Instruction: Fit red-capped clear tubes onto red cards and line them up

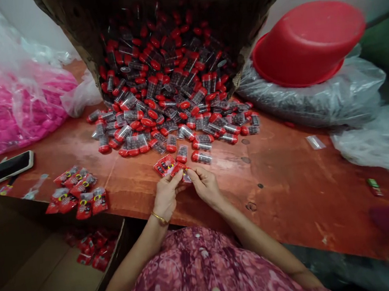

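Between both hands, just above the table's front edge, is a small red printed packet (178,167). My left hand (168,195) pinches its left side, and a thin gold bangle circles that wrist. Thumb and fingers of my right hand (204,185) are closed on its right side, over a clear part. More red packets (162,165) lie flat just beyond my left fingers. Close to my fingertips are a small red-capped clear container (182,153) with dark contents and another such container (201,156) on its side.
A large carton (79,37) spills many red-capped containers (162,107) onto the table (288,177). Filled packets (81,190) lie left, above an open box (30,274). A phone (5,170) and pink-filled bag (12,104) stand left; a red tub (308,41) sits right on a plastic bag (331,94).
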Tool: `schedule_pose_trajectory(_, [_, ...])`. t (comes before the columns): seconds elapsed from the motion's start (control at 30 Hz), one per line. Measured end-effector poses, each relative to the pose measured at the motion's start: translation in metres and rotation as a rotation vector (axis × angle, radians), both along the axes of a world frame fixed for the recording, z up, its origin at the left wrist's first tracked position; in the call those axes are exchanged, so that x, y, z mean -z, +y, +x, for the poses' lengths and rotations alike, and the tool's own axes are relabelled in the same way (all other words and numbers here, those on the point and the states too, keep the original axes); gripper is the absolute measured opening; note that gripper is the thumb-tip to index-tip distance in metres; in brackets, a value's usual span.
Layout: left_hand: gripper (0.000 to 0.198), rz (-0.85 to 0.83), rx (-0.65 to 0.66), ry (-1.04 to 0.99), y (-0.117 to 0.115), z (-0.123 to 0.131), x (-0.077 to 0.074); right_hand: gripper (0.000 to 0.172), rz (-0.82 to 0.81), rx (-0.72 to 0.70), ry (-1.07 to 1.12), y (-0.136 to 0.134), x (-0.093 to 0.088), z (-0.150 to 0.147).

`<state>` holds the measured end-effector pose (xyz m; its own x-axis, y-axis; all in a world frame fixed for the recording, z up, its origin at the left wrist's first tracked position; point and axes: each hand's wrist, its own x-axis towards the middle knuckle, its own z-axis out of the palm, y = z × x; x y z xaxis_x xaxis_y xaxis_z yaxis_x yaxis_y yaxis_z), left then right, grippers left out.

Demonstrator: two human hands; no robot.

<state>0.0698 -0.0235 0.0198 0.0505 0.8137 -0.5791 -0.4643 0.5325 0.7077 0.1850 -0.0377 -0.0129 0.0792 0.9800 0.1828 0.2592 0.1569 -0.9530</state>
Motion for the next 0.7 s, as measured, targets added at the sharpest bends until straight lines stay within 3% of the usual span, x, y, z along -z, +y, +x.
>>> schedule_pose_trajectory(0.17, [0.028, -0.028, 0.002, -0.02, 0.006, -0.004, -0.003, 0.033, 0.12, 0.018, -0.547, 0.018, -0.006, 0.035])
schedule_pose_trajectory(0.27, [0.022, -0.037, 0.002, -0.051, 0.008, -0.006, -0.006, 0.038, 0.07, 0.025, -0.911, 0.029, 0.002, 0.057])
schedule_pose_trajectory(0.33, [0.02, -0.041, 0.025, -0.062, 0.009, -0.007, -0.008, 0.034, 0.015, 0.023, -1.028, 0.03, 0.011, 0.065])
schedule_pose_trajectory(0.5, [0.019, 0.002, 0.016, -0.038, 0.007, -0.003, -0.008, 0.029, 0.006, 0.02, -0.965, 0.011, 0.025, 0.068])
schedule_pose_trajectory(0.63, [0.025, 0.055, 0.017, 0.011, 0.005, 0.004, -0.007, 0.031, 0.053, 0.177, -0.766, -0.003, 0.015, 0.062])
schedule_pose_trajectory(0.7, [0.029, 0.062, 0.031, 0.022, 0.004, 0.007, -0.008, 0.033, 0.111, 0.149, -0.549, -0.008, 0.005, 0.055])
